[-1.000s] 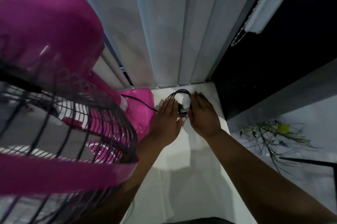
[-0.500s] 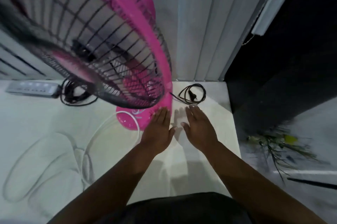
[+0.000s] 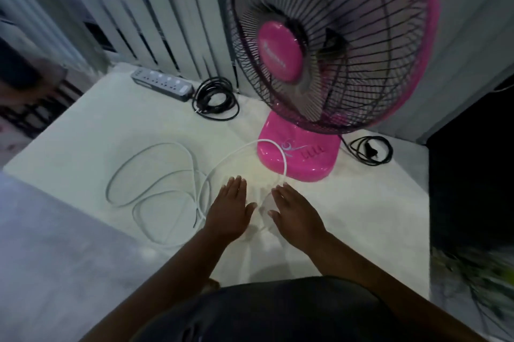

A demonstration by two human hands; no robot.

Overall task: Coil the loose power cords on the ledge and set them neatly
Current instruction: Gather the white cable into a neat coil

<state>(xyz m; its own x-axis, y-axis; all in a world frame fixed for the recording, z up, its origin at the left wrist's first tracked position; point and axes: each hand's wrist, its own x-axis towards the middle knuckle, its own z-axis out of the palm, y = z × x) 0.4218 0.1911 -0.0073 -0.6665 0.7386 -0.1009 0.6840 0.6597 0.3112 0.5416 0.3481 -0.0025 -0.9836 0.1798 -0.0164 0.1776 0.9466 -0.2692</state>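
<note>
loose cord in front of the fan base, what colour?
White cord, sprawled uncoiled; head view.

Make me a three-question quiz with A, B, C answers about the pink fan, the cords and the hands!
1. Where is the power strip?
A. left of the fan
B. on the fan base
C. under the hands

2. How many black cord coils lie on the ledge?
A. none
B. two
C. five

3. What is the white cord like?
A. tightly coiled
B. loose and sprawling
C. cut in pieces

Answers: 1 A, it lies by the blinds, left of the fan. 2 B, the left black coil is by the strip and the right black coil by the fan base. 3 B, it loops loosely before the open left hand and right hand.
</note>
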